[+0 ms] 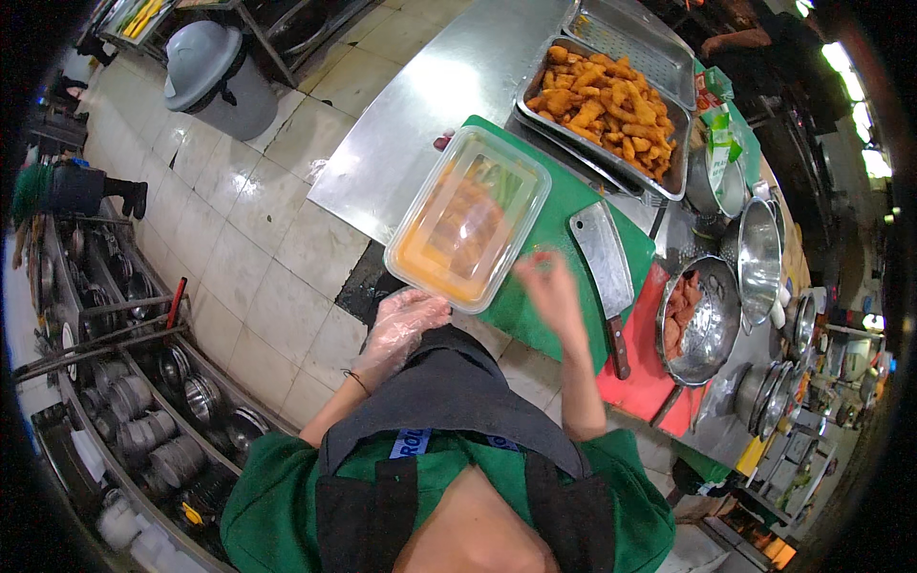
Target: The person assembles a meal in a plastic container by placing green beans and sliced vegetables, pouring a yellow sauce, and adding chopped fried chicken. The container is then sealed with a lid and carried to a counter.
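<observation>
A rectangular plastic container (468, 220) with a clear lid stands on the green cutting board (535, 320). Orange-brown and green food shows dimly through the lid. My left hand (401, 329), in a clear plastic glove, is at the container's near left edge, its fingers closed along the rim; their undersides are hidden. Just right of the container's near right side, my right hand (552, 294) hovers over the board, fingers bent and smeared by motion. A cleaver (604, 258) with a wooden handle lies right of that hand, blade on the green board.
A steel tray of fried golden pieces (611, 105) stands at the back beside a perforated tray (635, 43). To the right are a metal bowl with raw meat (683, 306), a red board (650, 382) and several bowls. A grey bin (224, 81) stands on the tiled floor, far left.
</observation>
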### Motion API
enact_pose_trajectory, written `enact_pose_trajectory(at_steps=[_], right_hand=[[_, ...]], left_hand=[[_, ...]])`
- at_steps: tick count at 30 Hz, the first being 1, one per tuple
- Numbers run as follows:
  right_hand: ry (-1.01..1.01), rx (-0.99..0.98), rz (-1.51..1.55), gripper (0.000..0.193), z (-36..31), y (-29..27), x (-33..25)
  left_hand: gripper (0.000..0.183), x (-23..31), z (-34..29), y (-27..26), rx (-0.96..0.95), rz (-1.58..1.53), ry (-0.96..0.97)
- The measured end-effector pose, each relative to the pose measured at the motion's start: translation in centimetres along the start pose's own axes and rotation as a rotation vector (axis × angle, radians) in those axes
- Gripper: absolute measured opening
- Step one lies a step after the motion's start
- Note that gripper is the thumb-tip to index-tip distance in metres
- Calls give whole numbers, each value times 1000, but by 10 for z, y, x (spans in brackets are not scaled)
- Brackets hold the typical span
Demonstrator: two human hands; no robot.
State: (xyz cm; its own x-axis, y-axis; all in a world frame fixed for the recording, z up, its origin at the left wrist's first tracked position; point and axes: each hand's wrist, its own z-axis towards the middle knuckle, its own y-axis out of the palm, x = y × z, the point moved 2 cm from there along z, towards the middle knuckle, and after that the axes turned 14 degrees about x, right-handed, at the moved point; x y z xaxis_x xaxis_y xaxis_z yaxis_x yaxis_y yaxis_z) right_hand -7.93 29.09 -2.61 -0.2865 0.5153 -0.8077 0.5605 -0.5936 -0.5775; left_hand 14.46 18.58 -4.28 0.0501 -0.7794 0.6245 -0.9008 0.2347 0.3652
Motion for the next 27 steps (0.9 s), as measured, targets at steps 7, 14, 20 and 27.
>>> enact_pose_trajectory(at_steps=[7, 14, 20, 27], right_hand=[[-452, -33, 23, 24, 175, 10, -34], [-384, -352, -196, 26, 216, 27, -34], [-402, -708, -103, 27, 238, 16, -37], [-104, -791, 109, 15, 219, 8, -27]], left_hand=[[22, -20, 5, 12, -107, 16, -74], [23, -28, 9, 15, -47, 78, -15], [19, -21, 5, -3, 95, 19, 316], [11, 4, 10, -13, 215, 44, 411]])
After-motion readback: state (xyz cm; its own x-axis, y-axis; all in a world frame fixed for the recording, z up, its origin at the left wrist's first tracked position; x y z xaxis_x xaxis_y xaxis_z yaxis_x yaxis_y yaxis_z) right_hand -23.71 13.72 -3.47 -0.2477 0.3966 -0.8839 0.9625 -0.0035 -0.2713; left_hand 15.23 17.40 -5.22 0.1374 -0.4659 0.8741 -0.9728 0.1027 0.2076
